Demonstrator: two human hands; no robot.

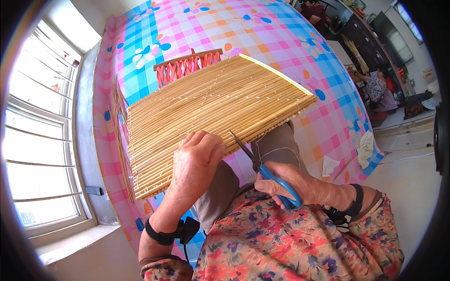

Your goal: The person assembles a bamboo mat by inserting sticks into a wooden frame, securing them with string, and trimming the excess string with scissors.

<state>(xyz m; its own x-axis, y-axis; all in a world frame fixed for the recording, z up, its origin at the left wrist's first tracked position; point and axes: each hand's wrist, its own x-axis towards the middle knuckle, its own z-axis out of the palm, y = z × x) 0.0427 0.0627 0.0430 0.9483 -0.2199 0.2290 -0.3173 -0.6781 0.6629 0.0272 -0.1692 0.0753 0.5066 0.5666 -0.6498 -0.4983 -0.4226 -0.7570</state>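
A mat of thin yellow-brown reeds or straws [206, 107], stitched with white thread, lies tilted across my lap. My left hand [197, 157] is closed at its near edge, with curled fingers on top and the thumb mostly hidden. In my right hand [290, 180] is a pair of scissors with blue handles [281, 185]. Their dark blades [244, 150] point up and left, with the tips over the mat's near edge, just right of my left hand. Beside the blades, a loose white thread [281, 150] loops over my grey trouser leg.
Beyond the mat stands a frame with red crossed straps [187, 68]. A checkered flowered sheet [262, 37] spreads all around. Loose thin stalks [121, 140] lie by the mat's left side. White cloth [365, 149] lies at right. Two other people [376, 86] [315, 13] are at the far right.
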